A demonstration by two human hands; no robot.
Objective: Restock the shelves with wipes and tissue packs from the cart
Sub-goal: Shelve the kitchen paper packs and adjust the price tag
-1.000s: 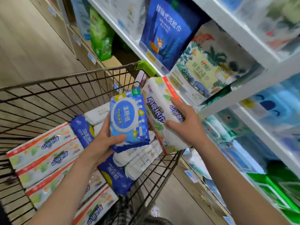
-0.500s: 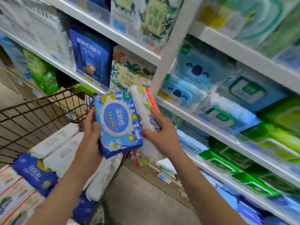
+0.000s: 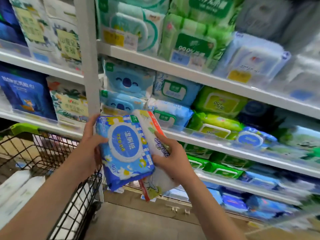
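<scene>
While my left hand [image 3: 90,146] grips the blue wipes pack [image 3: 125,151], my right hand [image 3: 170,161] clutches the white tissue pack [image 3: 156,172]. Both packs touch, upright before the shelves [image 3: 199,77], beside the cart [image 3: 57,163].

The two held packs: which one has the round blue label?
The blue pack in the left hand; the white pack in the right hand shows an orange edge instead.

I have lifted the blue pack [image 3: 124,149] in my left hand [image 3: 90,149] and the white pack [image 3: 156,185] in my right hand [image 3: 173,163] away from over the cart [image 3: 22,127], past its right rim. They now hang in front of the shelves [image 3: 216,148], by the white post [image 3: 87,66]. The two packs, a little apart before, now press together, the blue one overlapping the white
</scene>
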